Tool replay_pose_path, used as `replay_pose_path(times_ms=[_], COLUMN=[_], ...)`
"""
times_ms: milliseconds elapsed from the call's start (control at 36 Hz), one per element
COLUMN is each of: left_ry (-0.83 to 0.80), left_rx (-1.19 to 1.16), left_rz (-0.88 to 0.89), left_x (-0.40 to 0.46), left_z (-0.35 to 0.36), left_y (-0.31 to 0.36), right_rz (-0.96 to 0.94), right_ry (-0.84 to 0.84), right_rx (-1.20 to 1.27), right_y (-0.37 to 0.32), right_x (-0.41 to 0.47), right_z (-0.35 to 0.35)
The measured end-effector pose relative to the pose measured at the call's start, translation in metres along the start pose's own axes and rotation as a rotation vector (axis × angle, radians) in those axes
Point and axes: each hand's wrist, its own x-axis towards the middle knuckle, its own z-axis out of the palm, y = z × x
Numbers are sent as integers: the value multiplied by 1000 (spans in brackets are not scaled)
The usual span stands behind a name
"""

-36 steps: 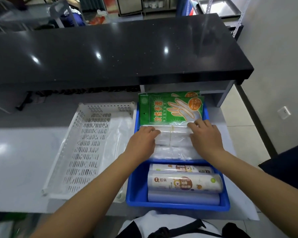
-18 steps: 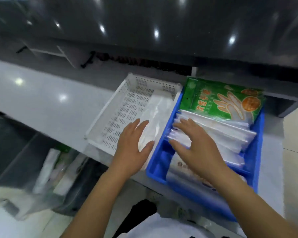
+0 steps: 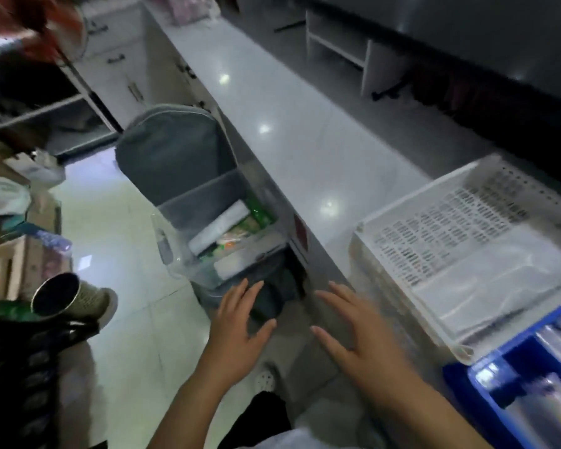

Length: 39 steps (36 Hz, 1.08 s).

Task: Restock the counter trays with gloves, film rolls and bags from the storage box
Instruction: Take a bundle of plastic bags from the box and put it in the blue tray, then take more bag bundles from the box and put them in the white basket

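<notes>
A clear storage box (image 3: 175,254) stands on a grey seat below the counter, left of centre. It holds white rolls (image 3: 219,226) and green packets (image 3: 259,213). My left hand (image 3: 237,325) hovers just in front of the box, fingers spread, holding nothing. Beside it, over the counter's front edge, my right hand (image 3: 363,338) is open and empty too. On the counter at the right lies the white perforated tray (image 3: 399,228) with clear bags (image 3: 499,280) in it. The blue tray (image 3: 460,384) with clear packs sits at the lower right corner.
A grey chair back (image 3: 172,147) rises behind the box. At the left edge lie a paper cup (image 3: 62,294), cardboard boxes (image 3: 10,270) and dark bags. The white counter (image 3: 289,124) runs away to the upper left, with a dark raised counter (image 3: 499,43) behind it.
My view has swung left and down from the trays to the storage box. Both hands have left the blue tray and white tray and now hover empty near the box.
</notes>
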Motion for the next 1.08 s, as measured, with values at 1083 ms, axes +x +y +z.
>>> replay_pose_path(times_ms=[1083], left_ry=[-315], left_rx=[-61], left_rz=[-343], left_x=[251], left_z=[-137], left_y=[-250], right_rz=[316], right_ry=[-518], right_rx=[-314], right_y=[-10], right_x=[445], right_z=[182])
